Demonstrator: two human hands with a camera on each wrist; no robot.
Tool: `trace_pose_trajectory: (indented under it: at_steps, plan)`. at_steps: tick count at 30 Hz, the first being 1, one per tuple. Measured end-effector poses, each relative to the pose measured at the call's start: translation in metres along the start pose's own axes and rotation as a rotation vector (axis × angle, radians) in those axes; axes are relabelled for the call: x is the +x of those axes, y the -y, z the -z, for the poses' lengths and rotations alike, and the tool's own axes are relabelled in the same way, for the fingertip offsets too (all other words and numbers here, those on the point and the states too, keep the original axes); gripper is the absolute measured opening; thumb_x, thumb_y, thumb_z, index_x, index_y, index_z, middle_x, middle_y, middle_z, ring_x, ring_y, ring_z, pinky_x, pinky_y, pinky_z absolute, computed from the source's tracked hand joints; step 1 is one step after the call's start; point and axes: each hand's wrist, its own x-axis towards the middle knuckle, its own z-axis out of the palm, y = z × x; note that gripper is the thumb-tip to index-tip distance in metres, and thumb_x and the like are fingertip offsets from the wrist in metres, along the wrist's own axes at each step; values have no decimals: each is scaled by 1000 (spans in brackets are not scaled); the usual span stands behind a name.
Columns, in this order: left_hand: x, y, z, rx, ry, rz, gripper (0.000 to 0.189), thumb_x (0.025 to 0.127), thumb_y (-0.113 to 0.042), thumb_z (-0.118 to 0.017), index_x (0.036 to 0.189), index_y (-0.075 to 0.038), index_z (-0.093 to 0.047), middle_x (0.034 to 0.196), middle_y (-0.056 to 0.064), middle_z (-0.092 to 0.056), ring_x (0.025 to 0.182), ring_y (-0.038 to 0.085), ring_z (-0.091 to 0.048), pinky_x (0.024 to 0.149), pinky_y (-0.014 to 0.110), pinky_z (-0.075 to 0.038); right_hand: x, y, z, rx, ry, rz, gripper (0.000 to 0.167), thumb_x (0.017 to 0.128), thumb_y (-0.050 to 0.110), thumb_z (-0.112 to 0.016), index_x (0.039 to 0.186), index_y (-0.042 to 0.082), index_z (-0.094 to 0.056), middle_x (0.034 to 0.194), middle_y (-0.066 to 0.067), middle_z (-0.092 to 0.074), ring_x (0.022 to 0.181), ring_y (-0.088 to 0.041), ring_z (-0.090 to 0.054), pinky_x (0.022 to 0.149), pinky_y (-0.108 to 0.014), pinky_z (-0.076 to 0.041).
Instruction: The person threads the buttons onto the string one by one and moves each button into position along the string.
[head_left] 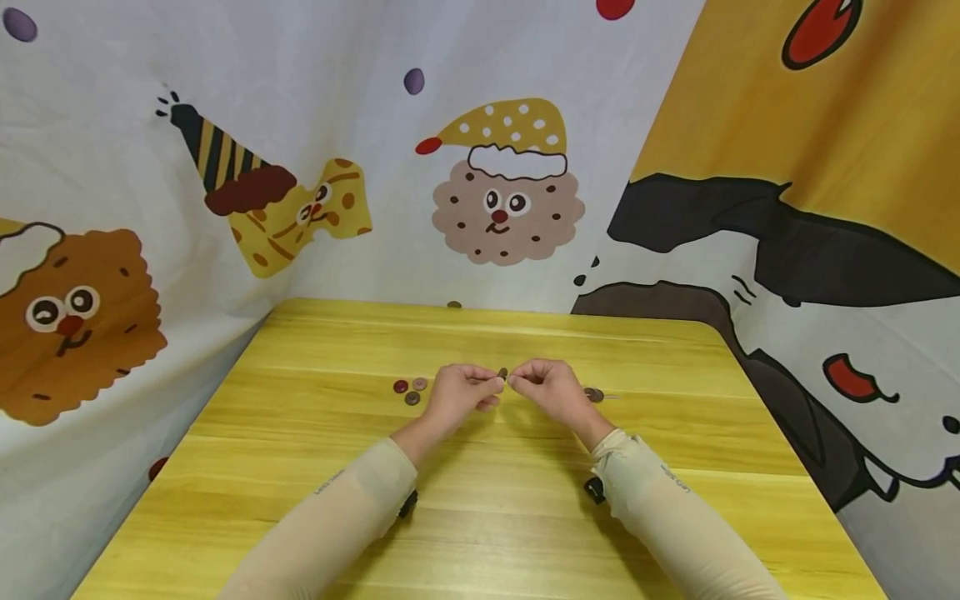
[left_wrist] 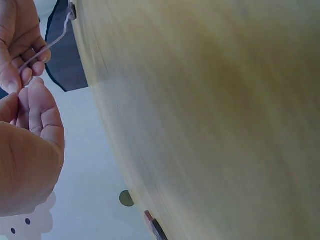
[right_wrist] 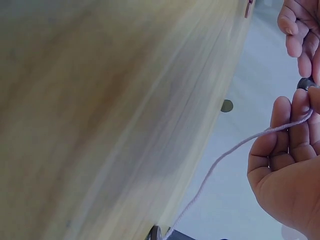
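Between the fingertips of both hands in the head view is a small dark button (head_left: 503, 374), pinched by the left hand (head_left: 457, 392). The right hand (head_left: 553, 390) pinches a pale pink string (right_wrist: 220, 159) close to that button (right_wrist: 304, 83). From the right fingers the string droops to the tabletop, where it meets a dark button (head_left: 594, 394) lying right of the right wrist. How the string's tip stands to the held button's holes cannot be made out. In the left wrist view, the left hand's fingers (left_wrist: 42, 110) hide the held button.
Left of the left hand lie a dark red button (head_left: 401, 387), a pinkish button (head_left: 420, 383) and a grey-brown button (head_left: 412, 398). The wooden table (head_left: 480, 517) ends at the back against a cartoon-printed cloth (head_left: 360, 267).
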Motion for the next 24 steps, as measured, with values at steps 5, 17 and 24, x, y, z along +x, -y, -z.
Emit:
trace_pose_trajectory:
  at_steps: [5,17,24]
  plan:
    - [-1,-1,-1,2,-5,-13,19,98,-18,-80,107,-1,-81,103,16,-82,82,24,-81,75,38,-67,0,1,0,1,-2,4,9,102,24,-76,103,17,-82,90,-1,-77,69,-14,-51,61,-25,-44]
    - [-5,-1,-1,306,44,-174,13,103,-20,-75,103,-8,-80,100,18,-80,82,24,-77,67,28,-60,0,1,-2,3,-15,-37,7,96,24,-83,98,18,-82,95,1,-80,83,-14,-70,73,-29,-58]
    - [-5,-1,-1,456,71,-294,13,103,-17,-74,105,-6,-81,96,13,-80,77,17,-69,64,22,-53,0,0,-2,23,2,-5,18,95,19,-83,112,12,-81,103,-4,-82,92,-13,-77,81,-29,-64]
